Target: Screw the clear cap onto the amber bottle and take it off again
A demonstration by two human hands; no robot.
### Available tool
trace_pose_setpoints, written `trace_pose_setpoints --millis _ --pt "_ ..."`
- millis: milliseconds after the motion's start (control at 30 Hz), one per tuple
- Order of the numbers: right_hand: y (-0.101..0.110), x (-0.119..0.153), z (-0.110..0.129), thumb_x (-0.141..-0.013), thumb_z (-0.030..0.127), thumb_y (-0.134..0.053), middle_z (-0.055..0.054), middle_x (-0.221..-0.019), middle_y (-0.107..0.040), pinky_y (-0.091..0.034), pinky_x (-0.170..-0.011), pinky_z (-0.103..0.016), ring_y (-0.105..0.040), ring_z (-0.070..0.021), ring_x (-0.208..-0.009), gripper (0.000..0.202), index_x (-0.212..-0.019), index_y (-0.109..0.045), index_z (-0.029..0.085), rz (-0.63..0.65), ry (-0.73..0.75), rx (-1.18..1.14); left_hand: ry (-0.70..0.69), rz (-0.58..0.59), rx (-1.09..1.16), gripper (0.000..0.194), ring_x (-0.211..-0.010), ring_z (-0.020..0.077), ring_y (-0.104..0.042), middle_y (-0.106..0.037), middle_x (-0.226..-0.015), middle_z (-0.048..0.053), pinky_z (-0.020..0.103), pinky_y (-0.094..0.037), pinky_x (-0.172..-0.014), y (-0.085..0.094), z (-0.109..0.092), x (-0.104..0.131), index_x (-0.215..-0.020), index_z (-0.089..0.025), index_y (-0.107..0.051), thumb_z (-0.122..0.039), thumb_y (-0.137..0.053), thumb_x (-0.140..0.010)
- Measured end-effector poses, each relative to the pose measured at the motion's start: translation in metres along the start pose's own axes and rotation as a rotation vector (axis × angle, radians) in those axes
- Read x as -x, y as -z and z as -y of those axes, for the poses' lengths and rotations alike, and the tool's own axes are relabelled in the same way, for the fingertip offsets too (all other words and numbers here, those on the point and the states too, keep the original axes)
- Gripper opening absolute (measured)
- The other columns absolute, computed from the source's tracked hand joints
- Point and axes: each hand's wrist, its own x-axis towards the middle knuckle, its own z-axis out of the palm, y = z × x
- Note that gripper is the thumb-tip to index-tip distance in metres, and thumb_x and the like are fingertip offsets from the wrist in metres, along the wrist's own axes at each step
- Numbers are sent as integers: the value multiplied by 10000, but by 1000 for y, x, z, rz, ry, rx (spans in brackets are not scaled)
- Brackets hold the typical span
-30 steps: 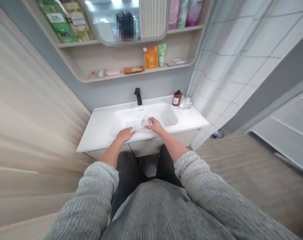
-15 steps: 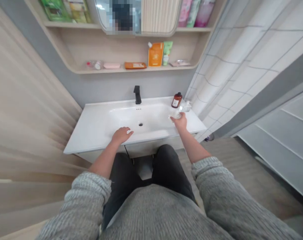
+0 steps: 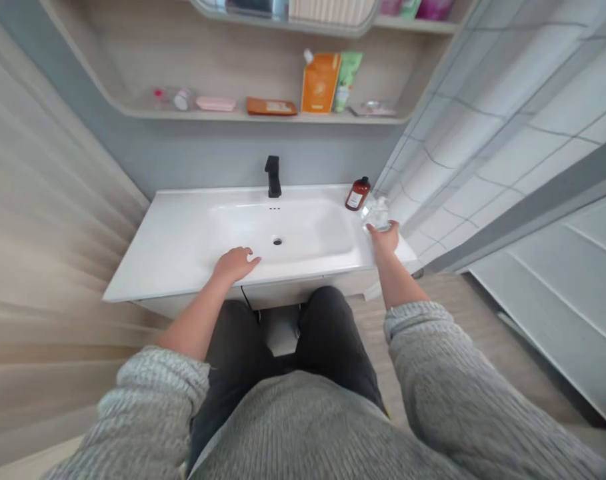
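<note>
Over the front rim of the white sink (image 3: 307, 257) hovers my left hand (image 3: 234, 265), empty, with its thumb and fingers apart. My right hand (image 3: 384, 237) is at the right end of the counter, its fingers curled round a small clear object (image 3: 375, 225) whose exact kind I cannot make out. Just behind it stands a clear pump bottle (image 3: 380, 205), partly merged with the held object in view. A brown bottle (image 3: 357, 193) with a dark cap and white label stands to the left of these, at the back of the counter.
A black faucet (image 3: 273, 177) rises behind the drain (image 3: 277, 241). Above, a shelf (image 3: 207, 117) carries an orange pouch (image 3: 321, 83), a green tube (image 3: 347, 80), an orange flat pack (image 3: 271, 107) and a pink case (image 3: 215, 103). A white curtain (image 3: 447, 133) hangs at the right.
My right hand has moved right with the clear object, from the sink's right edge to beside the pump bottle. My left hand stays near the front rim. The view has tilted down.
</note>
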Motion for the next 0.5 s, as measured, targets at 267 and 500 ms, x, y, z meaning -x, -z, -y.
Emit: trace_pose_setpoints --millis 267,500 --pt "18 13 13 -894 640 -688 -250 -1549 -541 -453 -1231 -560 -547 -364 -1464 868 -1550 -422 138 -137 137 -89 104 -131 15 394 -1152 331 -731 -781 -1181 162 418 -557 -980 5 3 1 -1288 -211 -665 -141 -520 -928" --pt "46 140 39 -944 395 -570 -153 -1290 -721 -563 -1107 -546 -672 -339 -1264 416 -1308 -668 220 91 531 -133 52 -132 24 400 -1221 318 -704 -768 -1251 141 423 -549 -1054 6 2 2 -1248 -232 -695 -117 -538 -898"
